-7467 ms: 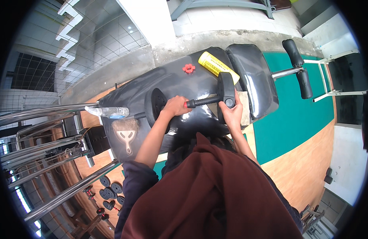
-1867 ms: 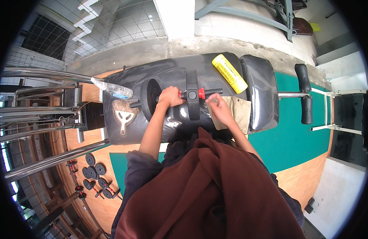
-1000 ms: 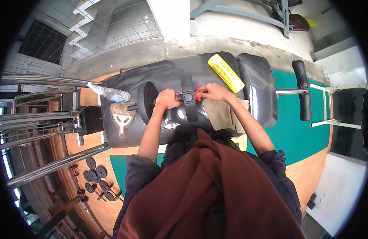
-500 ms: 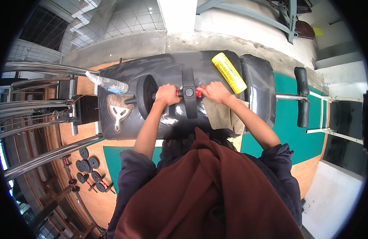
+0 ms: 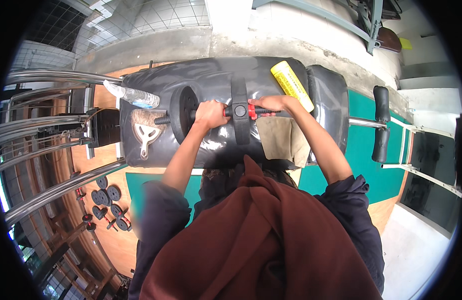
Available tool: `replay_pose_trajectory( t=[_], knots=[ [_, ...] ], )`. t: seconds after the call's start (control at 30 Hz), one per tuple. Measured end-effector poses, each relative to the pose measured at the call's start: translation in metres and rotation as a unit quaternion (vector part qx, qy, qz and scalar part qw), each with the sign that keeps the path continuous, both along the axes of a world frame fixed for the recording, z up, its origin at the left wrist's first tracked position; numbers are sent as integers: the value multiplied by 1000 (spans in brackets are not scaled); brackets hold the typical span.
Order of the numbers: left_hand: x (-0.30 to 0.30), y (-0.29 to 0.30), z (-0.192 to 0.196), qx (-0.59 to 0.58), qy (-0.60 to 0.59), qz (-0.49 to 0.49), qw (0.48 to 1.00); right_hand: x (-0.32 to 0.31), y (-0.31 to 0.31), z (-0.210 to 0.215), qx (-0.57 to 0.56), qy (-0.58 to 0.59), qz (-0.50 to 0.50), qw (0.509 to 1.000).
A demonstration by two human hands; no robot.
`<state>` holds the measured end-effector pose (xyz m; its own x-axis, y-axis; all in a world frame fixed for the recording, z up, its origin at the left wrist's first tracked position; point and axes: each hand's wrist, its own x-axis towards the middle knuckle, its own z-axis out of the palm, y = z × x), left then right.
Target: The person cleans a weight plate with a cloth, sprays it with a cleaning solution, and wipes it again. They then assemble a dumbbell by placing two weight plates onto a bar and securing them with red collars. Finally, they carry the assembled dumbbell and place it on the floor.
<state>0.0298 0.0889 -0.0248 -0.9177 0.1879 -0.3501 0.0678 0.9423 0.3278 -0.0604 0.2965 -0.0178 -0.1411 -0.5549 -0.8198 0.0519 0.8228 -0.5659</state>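
A dumbbell with black weight plates lies across the black padded bench (image 5: 213,70). One round plate (image 5: 183,115) stands at its left, and another plate (image 5: 239,132) is seen edge-on at the middle. Between these plates my left hand (image 5: 211,115) is closed around the bar. At the right plate's outer side, my right hand (image 5: 270,103) has its fingers closed on the red collar nut (image 5: 252,112). Black threaded bar (image 5: 278,113) shows below that hand, past the nut. A beige cloth (image 5: 283,137) lies under the bar's right end.
On the bench lie a yellow cylindrical container (image 5: 292,86), a clear spray bottle (image 5: 136,96) and a white-handled brush (image 5: 147,135). Chrome rails (image 5: 66,192) run along the left. Loose plates and small dumbbells (image 5: 108,195) rest on the floor at lower left.
My right hand's grip has shifted: its fingers lie flatter over the collar nut, and the threaded bar end now shows. My left hand keeps its hold. The whole view has shifted slightly.
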Motion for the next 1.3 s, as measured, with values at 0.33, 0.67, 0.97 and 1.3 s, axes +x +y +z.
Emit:
replay_pose_trajectory(
  t=[0.33,0.67,0.97,1.3],
  knots=[
    [2,1,-8,-12,8,-10,1000,-11,4,-22,-11,-124,-6,992],
    [10,5,-13,-23,28,-11,999,-5,7,-20,6,-93,-9,996],
    [11,4,-10,-4,37,13,999,45,11,-6,-41,442,-28,896],
    [14,3,-9,2,34,23,999,53,-20,32,87,503,199,837]
  ],
)
